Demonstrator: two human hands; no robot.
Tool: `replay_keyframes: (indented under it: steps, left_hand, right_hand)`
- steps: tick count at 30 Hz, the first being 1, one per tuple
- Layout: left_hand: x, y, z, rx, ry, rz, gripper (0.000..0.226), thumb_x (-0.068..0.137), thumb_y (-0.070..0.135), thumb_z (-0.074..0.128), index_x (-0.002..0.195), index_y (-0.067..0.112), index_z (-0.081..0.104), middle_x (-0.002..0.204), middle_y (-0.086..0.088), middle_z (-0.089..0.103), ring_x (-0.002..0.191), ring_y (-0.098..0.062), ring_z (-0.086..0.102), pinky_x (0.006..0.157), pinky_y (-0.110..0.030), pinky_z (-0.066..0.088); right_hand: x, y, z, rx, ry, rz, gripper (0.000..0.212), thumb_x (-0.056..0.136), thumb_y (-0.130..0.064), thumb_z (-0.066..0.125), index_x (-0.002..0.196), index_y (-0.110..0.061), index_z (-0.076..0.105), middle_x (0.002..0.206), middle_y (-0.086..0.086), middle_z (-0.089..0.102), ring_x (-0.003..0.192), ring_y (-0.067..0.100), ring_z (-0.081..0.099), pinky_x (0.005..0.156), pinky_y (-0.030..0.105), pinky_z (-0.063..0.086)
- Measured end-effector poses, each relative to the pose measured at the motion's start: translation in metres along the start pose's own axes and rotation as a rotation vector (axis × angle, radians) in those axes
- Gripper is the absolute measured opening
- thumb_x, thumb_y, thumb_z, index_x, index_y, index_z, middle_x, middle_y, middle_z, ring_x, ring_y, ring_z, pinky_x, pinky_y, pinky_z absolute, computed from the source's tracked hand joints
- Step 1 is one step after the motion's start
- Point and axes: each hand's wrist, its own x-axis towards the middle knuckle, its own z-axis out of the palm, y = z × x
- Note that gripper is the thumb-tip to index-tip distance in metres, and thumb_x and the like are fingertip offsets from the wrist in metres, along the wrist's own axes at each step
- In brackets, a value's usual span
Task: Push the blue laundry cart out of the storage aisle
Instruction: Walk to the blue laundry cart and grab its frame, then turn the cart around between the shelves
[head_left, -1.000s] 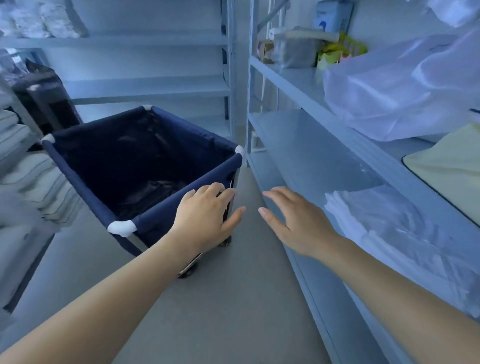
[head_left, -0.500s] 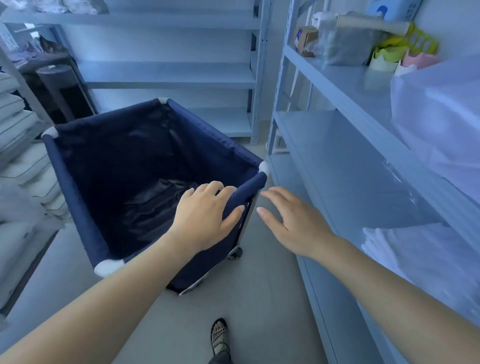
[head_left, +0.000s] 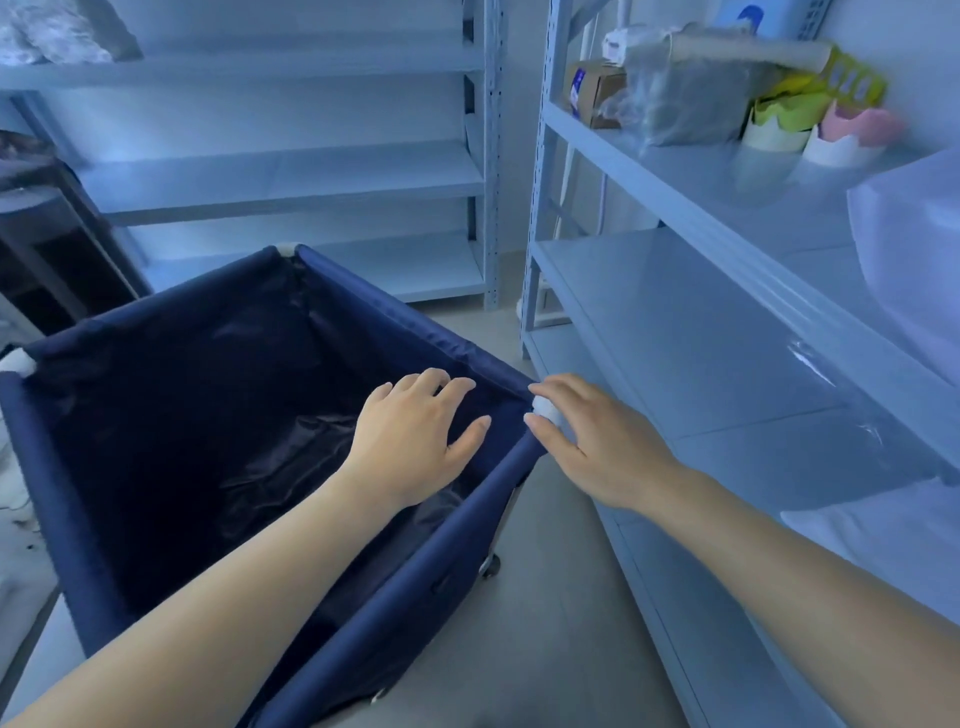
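The blue laundry cart (head_left: 426, 566) stands on the floor in front of me, its dark fabric bin holding nothing but crumpled lining. My left hand (head_left: 410, 441) hovers over the bin just inside the right rim, fingers spread and relaxed, holding nothing. My right hand (head_left: 587, 441) is at the cart's near right white corner joint (head_left: 545, 408), with thumb and forefinger on either side of it and the fingers fairly straight. One caster (head_left: 490, 565) shows under the right side.
A grey metal shelf rack (head_left: 675, 332) runs along the right, close to the cart, bearing boxes, cups (head_left: 779, 124) and plastic-wrapped linen (head_left: 914, 270). Another rack (head_left: 291, 182) closes the far end. Folded bedding and a dark stand (head_left: 47, 249) line the left. Grey floor (head_left: 545, 649) lies between cart and right rack.
I have come closer to the cart. My left hand went from the near rim to over the bin. My right hand moved forward from free air to the corner joint.
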Motion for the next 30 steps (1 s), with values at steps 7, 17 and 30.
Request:
replay_keyframes:
  steps: [7,17,30]
  left_hand:
    - [0.053,0.002,0.021,-0.033,-0.023,0.032,0.046,0.092,0.050,0.040,0.128,0.024,0.051,0.119,0.004,0.060,0.108,-0.021,0.057,0.087,-0.035,0.044]
    - [0.154,0.003,0.054,-0.036,0.000,-0.047,0.046,0.092,0.050,0.039,0.128,0.025,0.051,0.123,0.004,0.060,0.112,-0.020,0.056,0.088,-0.034,0.043]
    - [0.222,-0.003,0.130,0.048,-0.092,-0.341,0.043,0.092,0.049,0.041,0.127,0.025,0.051,0.114,0.004,0.060,0.101,-0.020,0.059,0.082,-0.033,0.045]
  right_hand:
    - [0.035,0.031,-0.008,-0.003,-0.007,0.065,0.047,0.097,-0.046,0.032,0.134,-0.020,0.042,0.138,-0.006,0.043,0.123,0.016,0.044,0.086,0.030,0.038]
    - [0.124,0.107,-0.007,-0.009,-0.064,-0.005,0.048,0.097,-0.045,0.032,0.136,-0.018,0.040,0.142,-0.004,0.041,0.127,0.016,0.041,0.092,0.033,0.039]
    - [0.228,0.181,0.044,0.039,-0.296,-0.212,0.050,0.097,-0.047,0.033,0.137,-0.018,0.039,0.144,-0.003,0.039,0.127,0.018,0.041,0.090,0.033,0.039]
